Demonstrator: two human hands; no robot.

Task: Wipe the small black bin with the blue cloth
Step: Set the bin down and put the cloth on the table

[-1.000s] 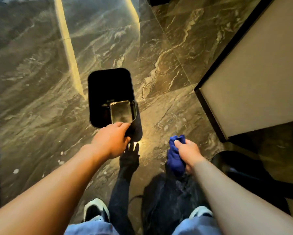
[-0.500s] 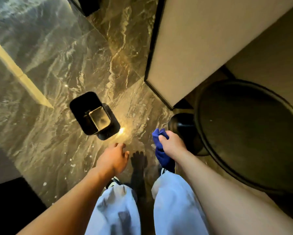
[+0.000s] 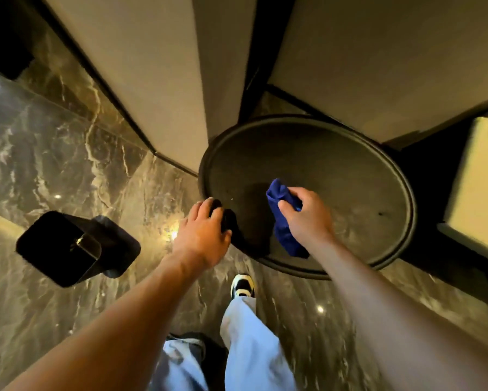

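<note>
The small black bin stands on the marble floor at the lower left, open-topped, with a shiny metal flap inside. My right hand holds the bunched blue cloth over the round black table top, well to the right of the bin. My left hand hovers at the near left edge of that table, fingers spread and empty. Neither hand touches the bin.
Beige wall panels with black trim rise behind the table. A pale counter sits at the right edge. My legs in light trousers and a black-and-white shoe are on the glossy floor below.
My left hand let go of the bin's rim and rose. The view swung right, so the bin slid to the lower left, and both hands now sit over the round table.
</note>
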